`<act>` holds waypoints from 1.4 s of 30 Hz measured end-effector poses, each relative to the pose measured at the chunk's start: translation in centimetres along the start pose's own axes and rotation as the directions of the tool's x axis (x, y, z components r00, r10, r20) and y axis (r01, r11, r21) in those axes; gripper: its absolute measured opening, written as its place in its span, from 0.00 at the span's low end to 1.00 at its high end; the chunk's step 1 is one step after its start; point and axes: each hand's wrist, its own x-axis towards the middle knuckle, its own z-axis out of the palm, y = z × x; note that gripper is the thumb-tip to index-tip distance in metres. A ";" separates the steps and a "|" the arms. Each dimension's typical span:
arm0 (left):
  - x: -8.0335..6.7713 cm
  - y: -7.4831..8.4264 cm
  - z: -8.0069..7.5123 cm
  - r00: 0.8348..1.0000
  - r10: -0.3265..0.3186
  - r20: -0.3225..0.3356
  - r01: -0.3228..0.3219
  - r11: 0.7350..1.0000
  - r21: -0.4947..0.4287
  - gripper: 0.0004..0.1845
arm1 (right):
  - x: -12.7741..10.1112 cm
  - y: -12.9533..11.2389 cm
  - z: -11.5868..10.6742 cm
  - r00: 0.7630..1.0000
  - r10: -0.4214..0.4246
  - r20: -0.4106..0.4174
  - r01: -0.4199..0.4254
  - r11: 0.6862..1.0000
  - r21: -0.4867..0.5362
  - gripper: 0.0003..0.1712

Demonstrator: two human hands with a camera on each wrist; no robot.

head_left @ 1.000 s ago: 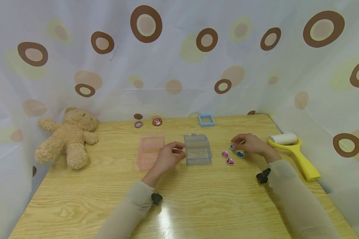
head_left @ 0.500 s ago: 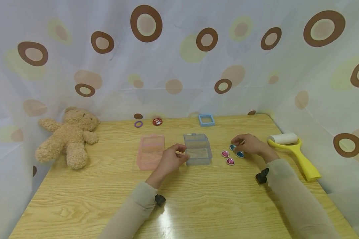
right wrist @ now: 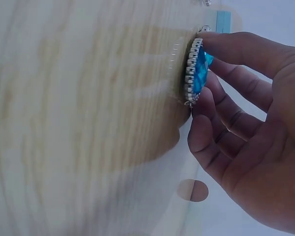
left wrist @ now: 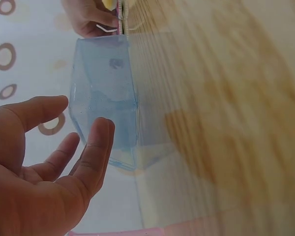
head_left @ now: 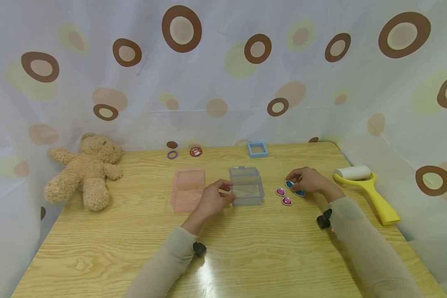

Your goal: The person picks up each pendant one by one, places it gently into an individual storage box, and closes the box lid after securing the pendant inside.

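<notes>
The blue gem [right wrist: 200, 73] lies flat on the table [head_left: 246, 256] just right of the clear box [head_left: 247, 186], at the far edge of a small cluster: another blue gem [head_left: 299, 193] touches your fingers beside it, and two pink gems [head_left: 283, 196] lie nearer the box. Over the last second your right hand [head_left: 308, 179] has barely shifted; it has only settled a little closer over that gem, so I judge the pick-up is still being set up rather than done, with the gem not yet off the wood. In the right wrist view your thumb tip sits on the gem's far rim and your curled fingers [right wrist: 221, 132] close on its near edge, a narrow pinch that touches it but has not lifted it. Your left hand [head_left: 213, 200] has slid toward the box's left wall since a second ago and now waits there; the left wrist view shows its fingers [left wrist: 96, 152] loosely spread and relaxed, just beside the wall, holding nothing. Left of the box lies a pink box [head_left: 188, 189], farther left a teddy bear [head_left: 85, 169]; right of the gems, a yellow lint roller [head_left: 365, 186].
</notes>
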 end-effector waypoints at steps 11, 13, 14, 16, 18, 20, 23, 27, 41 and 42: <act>-0.1 0.1 -0.2 1.000 0.005 0.013 -0.005 1.000 0.000 0.22 | 0.0 -0.3 0.0 0.999 -0.029 -0.017 0.028 0.999 -0.042 0.17; -0.1 0.1 -0.2 1.000 0.007 0.016 -0.007 1.000 0.002 0.22 | 0.0 -0.3 0.0 0.999 -0.030 -0.016 0.029 0.999 -0.044 0.17; -0.1 0.1 -0.2 1.000 0.007 0.019 -0.007 1.000 0.003 0.23 | 0.0 -0.4 0.0 1.000 -0.026 -0.017 0.025 0.999 -0.042 0.17; 0.0 0.1 -0.2 1.000 0.000 0.022 0.000 1.000 0.007 0.23 | 0.0 -0.4 -0.1 1.000 -0.023 -0.019 0.022 0.999 -0.036 0.18; 0.0 0.2 -0.2 1.000 -0.005 0.023 0.005 1.000 0.012 0.23 | -0.1 -0.5 -0.2 1.000 -0.023 -0.021 0.023 0.999 -0.027 0.19; 0.0 0.2 -0.2 1.000 -0.008 0.022 0.008 1.000 0.015 0.22 | -0.3 -0.7 -0.4 0.999 -0.021 -0.027 0.020 1.000 -0.017 0.19; 0.0 0.2 -0.2 1.000 -0.013 0.023 0.013 1.000 0.006 0.22 | -0.5 -1.1 -0.6 0.999 -0.027 -0.028 0.027 1.000 0.003 0.19; 0.0 0.2 -0.2 1.000 -0.019 0.020 0.019 1.000 -0.002 0.22 | -0.7 -1.7 -0.9 0.999 -0.016 -0.033 0.017 0.999 0.029 0.20; 0.1 0.4 -0.3 1.000 -0.017 0.014 0.017 1.000 0.015 0.21 | -0.4 -4.8 -1.3 0.990 -0.125 -0.064 0.127 0.992 0.020 0.17; 0.1 0.4 -0.3 1.000 -0.020 0.016 0.019 1.000 0.014 0.21 | -0.3 -5.1 -1.4 0.989 -0.133 -0.064 0.134 0.991 0.021 0.17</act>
